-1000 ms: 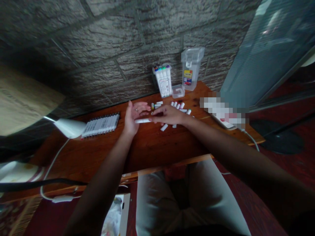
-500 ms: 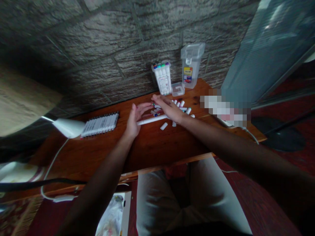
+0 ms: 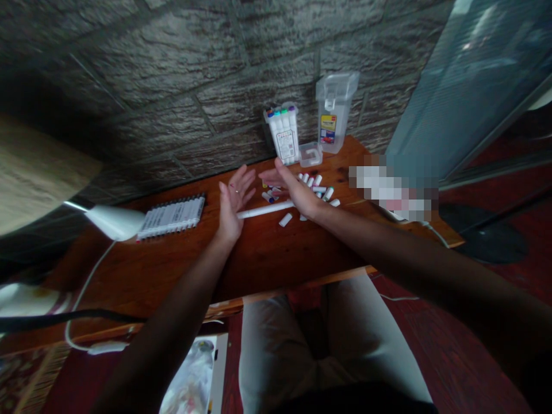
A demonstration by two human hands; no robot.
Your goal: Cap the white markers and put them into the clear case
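My left hand (image 3: 233, 204) is raised over the wooden table, palm inward and fingers spread. Facing it, my right hand (image 3: 297, 192) has its fingers stretched out toward the left one. A long, thin white rod (image 3: 266, 210), perhaps white markers lined up end to end, runs between the heels of both hands; its right end is hidden by my right hand. Several white marker caps (image 3: 319, 188) with coloured ends lie loose around and behind my right hand. One loose white cap (image 3: 285, 219) rests in front of the rod.
Behind the hands stand a clear case filled with markers (image 3: 284, 135), its clear lid (image 3: 310, 155) and a tall clear box (image 3: 333, 118). A row of white markers (image 3: 172, 217) lies left, next to a white lamp (image 3: 114, 222). A blurred-out object (image 3: 394, 190) sits right.
My left fingers have opened wider and lifted. My right fingers have also spread, showing more of the caps between the hands. The white rod stays between them.
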